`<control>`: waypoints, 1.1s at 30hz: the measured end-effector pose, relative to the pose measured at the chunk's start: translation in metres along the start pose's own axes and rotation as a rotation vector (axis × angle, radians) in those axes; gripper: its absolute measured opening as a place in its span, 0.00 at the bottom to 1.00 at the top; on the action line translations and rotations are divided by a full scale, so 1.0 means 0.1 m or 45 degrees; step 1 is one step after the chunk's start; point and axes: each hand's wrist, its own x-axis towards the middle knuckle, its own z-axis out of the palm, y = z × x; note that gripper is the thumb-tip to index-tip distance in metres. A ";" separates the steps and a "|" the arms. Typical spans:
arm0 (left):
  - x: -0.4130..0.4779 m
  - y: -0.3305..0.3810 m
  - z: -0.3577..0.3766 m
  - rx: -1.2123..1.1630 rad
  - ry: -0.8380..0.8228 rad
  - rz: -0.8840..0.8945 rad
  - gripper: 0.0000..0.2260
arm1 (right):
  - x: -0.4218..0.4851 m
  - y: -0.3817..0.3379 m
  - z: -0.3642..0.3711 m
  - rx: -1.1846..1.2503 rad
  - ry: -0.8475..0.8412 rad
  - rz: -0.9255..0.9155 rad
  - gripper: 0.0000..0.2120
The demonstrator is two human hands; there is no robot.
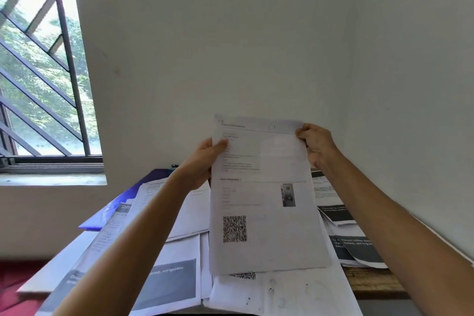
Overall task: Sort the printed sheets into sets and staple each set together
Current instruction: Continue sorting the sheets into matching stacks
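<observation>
I hold a printed sheet [264, 195] upright above the table; it carries text, a small photo and a QR code. My left hand [205, 161] grips its upper left edge, thumb on the front. At the top right corner my right hand [316, 146] pinches the paper. Whether more sheets lie behind the front one I cannot tell. Below it, loose printed sheets [179, 272] cover the table, some with grey and black blocks. No stapler is in view.
A wooden table [374, 282] stands against a white wall. A blue folder [112, 210] lies at the back left under papers. More sheets with dark panels [356, 246] lie on the right. A barred window [43, 72] is at the left.
</observation>
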 end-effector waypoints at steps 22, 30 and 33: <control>0.18 -0.21 -0.11 -0.151 0.212 0.254 0.06 | -0.07 0.39 0.11 -0.549 -0.218 -0.456 0.12; 0.20 -0.23 -0.14 -0.089 0.292 0.304 0.07 | -0.01 0.32 0.15 -0.547 -0.232 -0.540 0.07; 0.21 -0.22 -0.14 -0.076 0.296 0.296 0.08 | -0.02 0.28 0.16 -0.592 -0.196 -0.597 0.06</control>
